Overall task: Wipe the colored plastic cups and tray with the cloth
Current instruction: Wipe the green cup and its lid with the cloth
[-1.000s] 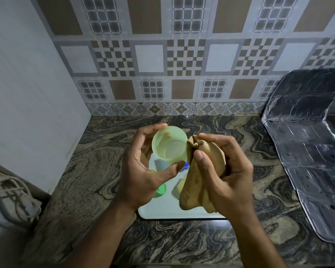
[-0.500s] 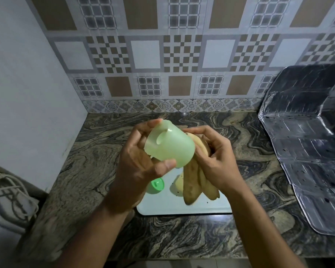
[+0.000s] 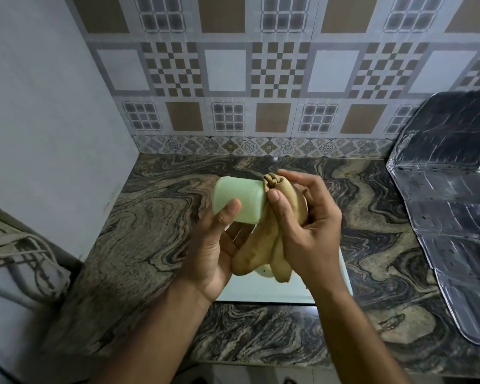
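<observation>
Hands meet above a marbled table (image 3: 139,245) as a person wipes a pale green cup (image 3: 239,202), held on its side with its base pointing left. The left hand (image 3: 214,256) grips the cup, thumb across the near wall and the other fingers out of sight behind it, apparently to steady it while the cloth works at the mouth. The right hand (image 3: 305,217) clenches a tan cloth (image 3: 263,245), its bunched top pressed at the cup's open end and its loose tail hanging down between the wrists. Below, a white tray (image 3: 283,292) sits on the table, largely covered by hands and cloth; whether other cups stand on it cannot be told, beyond a pale sliver under the cloth. How far the cloth reaches inside the cup is hidden.
</observation>
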`<state>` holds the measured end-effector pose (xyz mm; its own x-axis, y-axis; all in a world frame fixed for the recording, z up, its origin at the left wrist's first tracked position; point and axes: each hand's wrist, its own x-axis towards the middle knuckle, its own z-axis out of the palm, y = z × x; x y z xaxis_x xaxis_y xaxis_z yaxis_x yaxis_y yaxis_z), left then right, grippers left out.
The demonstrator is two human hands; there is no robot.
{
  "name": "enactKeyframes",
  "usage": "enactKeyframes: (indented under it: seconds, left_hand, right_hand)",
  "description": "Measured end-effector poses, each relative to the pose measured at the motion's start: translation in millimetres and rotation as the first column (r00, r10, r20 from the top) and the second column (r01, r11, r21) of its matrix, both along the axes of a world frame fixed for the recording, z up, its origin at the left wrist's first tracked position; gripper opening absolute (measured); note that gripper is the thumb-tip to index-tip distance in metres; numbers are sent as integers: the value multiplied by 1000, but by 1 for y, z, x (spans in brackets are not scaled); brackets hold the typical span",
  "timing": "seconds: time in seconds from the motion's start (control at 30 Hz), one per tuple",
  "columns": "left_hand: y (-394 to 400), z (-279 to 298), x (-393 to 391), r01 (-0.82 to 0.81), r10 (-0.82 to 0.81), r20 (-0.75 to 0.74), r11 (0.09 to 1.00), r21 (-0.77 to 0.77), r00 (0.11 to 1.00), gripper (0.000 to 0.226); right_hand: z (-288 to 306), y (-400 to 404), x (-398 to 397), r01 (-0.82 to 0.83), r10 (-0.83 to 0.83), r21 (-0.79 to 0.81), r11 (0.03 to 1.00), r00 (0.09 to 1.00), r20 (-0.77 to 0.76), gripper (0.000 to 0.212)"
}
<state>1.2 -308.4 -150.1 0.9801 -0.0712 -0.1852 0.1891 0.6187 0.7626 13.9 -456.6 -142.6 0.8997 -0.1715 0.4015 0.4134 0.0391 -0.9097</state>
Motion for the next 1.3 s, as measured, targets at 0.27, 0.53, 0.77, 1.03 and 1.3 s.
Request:
enactKeyframes:
  seconds: [0.27, 0.53, 0.77, 1.03, 1.3]
  left_hand:
    - [47, -27, 6, -235, 228, -75, 964, -120, 971, 50]
    - [117, -134, -8, -209, 241, 132, 330, 921, 961, 72]
    - [131, -201, -36, -53, 106, 28, 241, 969, 994, 76]
    - [122, -187, -38, -195, 76, 186, 122, 973, 980, 79]
    - [63, -167, 29, -300, -450, 135, -318, 899, 883, 44]
  right_hand:
    - [-19, -8, 8, 24, -23, 10, 1000, 995, -92, 22]
    - [-52, -3, -3, -37, 21, -75, 997, 979, -205, 21]
    - [-68, 2, -9, -76, 47, -109, 991, 968, -247, 19]
    - [-87, -19, -15, -18, -17, -129, 991, 964, -267, 24]
    - [-90, -42, -33, 30, -60, -101, 994, 951, -304, 23]
